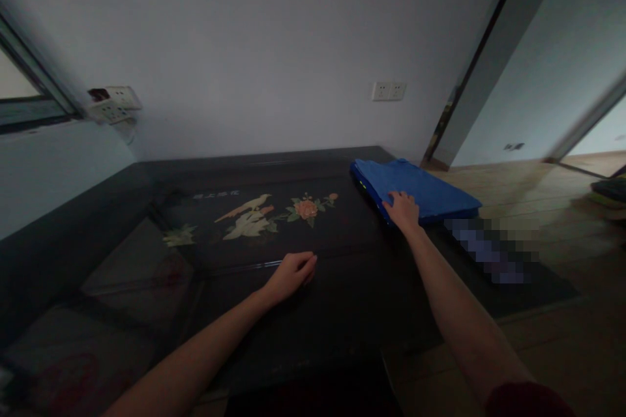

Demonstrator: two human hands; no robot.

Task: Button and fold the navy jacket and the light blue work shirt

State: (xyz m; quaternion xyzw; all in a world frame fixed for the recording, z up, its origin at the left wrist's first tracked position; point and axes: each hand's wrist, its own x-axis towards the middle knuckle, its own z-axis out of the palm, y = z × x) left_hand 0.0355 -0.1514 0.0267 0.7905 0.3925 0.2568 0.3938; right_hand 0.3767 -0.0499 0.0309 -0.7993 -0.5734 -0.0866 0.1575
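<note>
A stack of blue folded cloth [420, 189], or something like it, lies flat on the right part of a dark glossy table [352, 287]. My right hand [403, 210] rests on its near left edge, fingers spread over the top and the thumb by the side. Further left, my left hand [292, 270] is loosely curled just above or on the table near its front. Its thumb and forefinger come together, and I see nothing between them. Beyond it, the tabletop carries a painted picture of a bird [249, 207] and a flower [306, 209].
A blurred-out flat item [484, 251] lies right of the blue cloth. The table's back edge meets a pale wall with sockets [388, 91]. A power strip [111, 111] hangs at the left by a window [29, 91]. Wooden floor [518, 189] extends to the right.
</note>
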